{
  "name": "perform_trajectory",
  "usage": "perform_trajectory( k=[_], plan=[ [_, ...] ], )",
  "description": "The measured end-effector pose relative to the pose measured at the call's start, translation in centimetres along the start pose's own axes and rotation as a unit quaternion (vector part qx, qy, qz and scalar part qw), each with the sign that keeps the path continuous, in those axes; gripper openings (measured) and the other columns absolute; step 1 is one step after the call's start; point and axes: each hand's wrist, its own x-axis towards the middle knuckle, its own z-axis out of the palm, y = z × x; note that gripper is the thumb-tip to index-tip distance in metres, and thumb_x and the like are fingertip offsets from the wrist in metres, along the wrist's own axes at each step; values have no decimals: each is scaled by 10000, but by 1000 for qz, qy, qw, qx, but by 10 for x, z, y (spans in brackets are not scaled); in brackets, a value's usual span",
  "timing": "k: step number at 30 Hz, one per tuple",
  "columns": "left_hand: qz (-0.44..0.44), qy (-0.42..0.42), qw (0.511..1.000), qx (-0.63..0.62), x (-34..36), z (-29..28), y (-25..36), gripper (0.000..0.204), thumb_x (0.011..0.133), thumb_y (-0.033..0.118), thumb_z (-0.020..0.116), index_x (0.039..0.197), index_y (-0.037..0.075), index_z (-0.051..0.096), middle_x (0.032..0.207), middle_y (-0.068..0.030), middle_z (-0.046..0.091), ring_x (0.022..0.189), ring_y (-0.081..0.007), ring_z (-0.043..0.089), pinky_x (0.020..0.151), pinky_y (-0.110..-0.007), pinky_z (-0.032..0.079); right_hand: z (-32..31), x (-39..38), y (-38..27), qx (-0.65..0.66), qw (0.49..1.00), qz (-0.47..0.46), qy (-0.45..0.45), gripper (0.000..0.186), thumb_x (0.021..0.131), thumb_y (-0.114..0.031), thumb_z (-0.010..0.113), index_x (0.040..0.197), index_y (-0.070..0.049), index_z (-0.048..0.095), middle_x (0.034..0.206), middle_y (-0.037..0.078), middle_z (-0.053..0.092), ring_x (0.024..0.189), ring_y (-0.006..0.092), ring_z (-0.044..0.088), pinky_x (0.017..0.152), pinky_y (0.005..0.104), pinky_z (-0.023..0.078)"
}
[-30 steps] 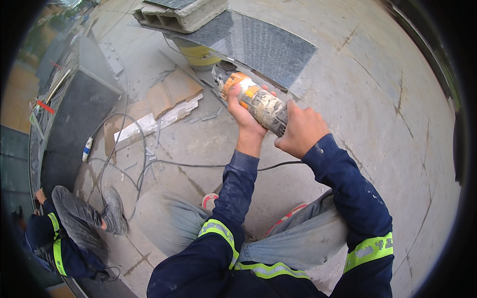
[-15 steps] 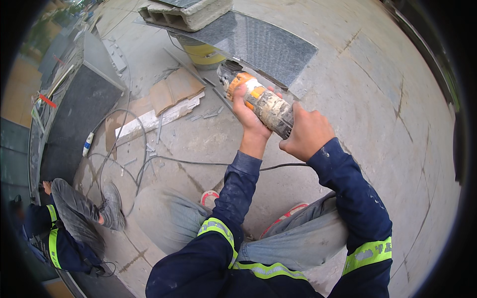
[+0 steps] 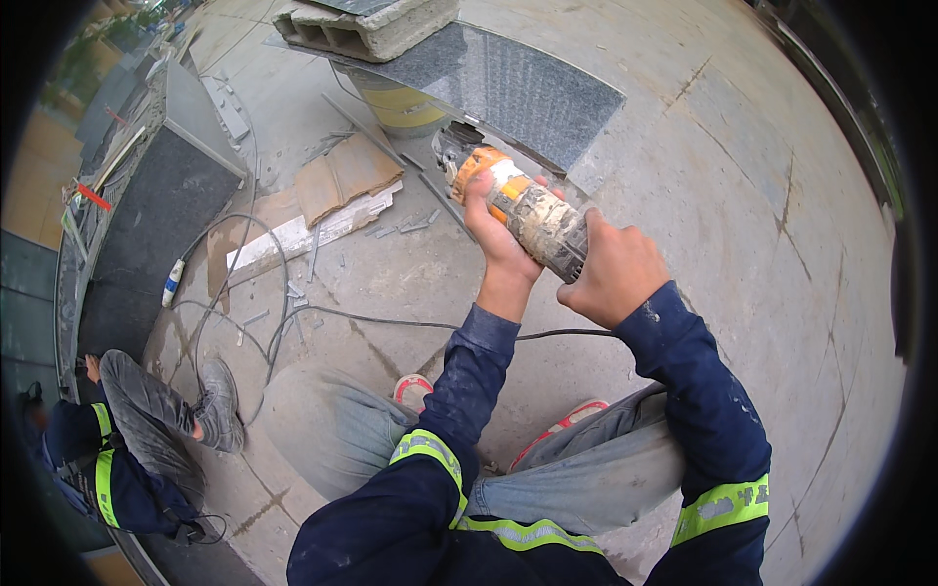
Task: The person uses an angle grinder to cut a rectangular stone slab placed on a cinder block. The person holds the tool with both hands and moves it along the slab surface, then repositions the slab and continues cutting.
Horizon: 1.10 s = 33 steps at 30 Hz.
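With the slack cable [image 3: 391, 321] at centre left of the frame best being kept clear, the power tool [image 3: 535, 213] at upper centre is being clasped by the left hand [image 3: 503, 244] and, farther right, clamped at its rear by the right hand [image 3: 618, 269], 2 firm grips steadying it best.

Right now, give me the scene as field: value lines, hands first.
Left hand: wrapped around the power tool, thumb on near side
Right hand: gripping its rear end
Tool colours: orange, black, dusty white
Dark slab: above yellow-banded bucket, concrete block on top
Cable: black, trailing across floor
Co-worker: lower left, navy top, grey trousers
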Motion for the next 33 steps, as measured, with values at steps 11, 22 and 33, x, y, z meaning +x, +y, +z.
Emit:
perform_trajectory(
  k=[11,22,33],
  plan=[
    [8,-9,1000,6,9,-4,2,503,802,514,550,1084,105,468,877,-129,569,761,-305,615,647,-440,546,5,10,2,13,1000,3,8,464,578,-201,720,952,26,564,744,251,644,747,426,651,720,464,544],
    [-8,-14,999,-30,29,-13,12,457,812,466,557,1058,91,472,797,-145,599,682,-326,645,611,-441,570,19,31,-3,18,1000,-1,7,464,588,-212,716,959,21,562,767,256,646,767,431,649,733,469,544],
    [-17,-12,1000,-16,29,-16,14,497,792,498,571,1063,92,474,868,-129,581,750,-314,618,658,-438,550,16,30,-7,17,1000,-6,3,488,581,-211,733,966,31,555,774,268,645,774,435,652,740,469,546]
  ],
)
